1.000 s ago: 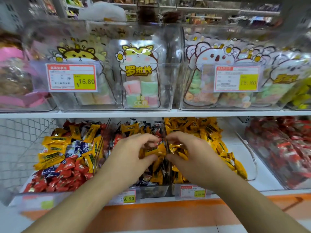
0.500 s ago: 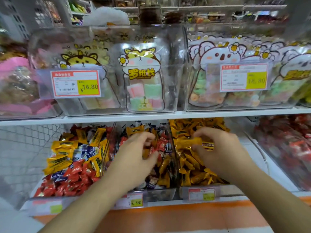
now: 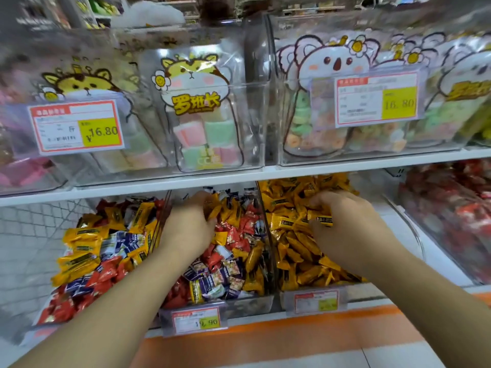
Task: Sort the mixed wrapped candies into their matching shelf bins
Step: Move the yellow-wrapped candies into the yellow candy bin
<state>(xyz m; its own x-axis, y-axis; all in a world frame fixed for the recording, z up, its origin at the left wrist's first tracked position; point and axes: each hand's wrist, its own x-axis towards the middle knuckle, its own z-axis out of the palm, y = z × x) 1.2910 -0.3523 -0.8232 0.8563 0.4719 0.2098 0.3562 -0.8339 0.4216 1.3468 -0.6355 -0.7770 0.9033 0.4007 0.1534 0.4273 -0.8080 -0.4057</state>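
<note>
Lower shelf (image 3: 239, 179), three clear bins side by side. I see my left hand (image 3: 190, 229) reaching into the middle bin (image 3: 261, 301), which holds a mixed heap of red, purple-and-white and yellow wrapped candies (image 3: 228, 264). The left fingers curl down into the heap at its upper part, touching yellow candies (image 3: 225, 211) near the back of the bin; whether they actually grasp one I cannot tell, since the fingertips are hidden by the back of the hand.

My right hand (image 3: 345, 229) lies in the right bin (image 3: 281, 296), filled with yellow-wrapped candies only. Its fingers are curled and pinch one yellow candy (image 3: 322, 217), whose dark label end shows at the thumb side, just above the pile (image 3: 300, 251). The clear divider wall stands between the two hands, which are near each other but apart.

The left bin (image 3: 160, 208) holds a further mixed heap of yellow, red and blue-and-white pieces (image 3: 98, 251), untouched by either hand. Price tags (image 3: 196, 318) are clipped to the bin fronts. On the upper shelf, clear bins carry cartoon-animal bags of pastel sweets (image 3: 199, 115) and a price tag reading 16.80 (image 3: 77, 126). At far right, another bin of red-wrapped candies (image 3: 451, 221), blurred.
</note>
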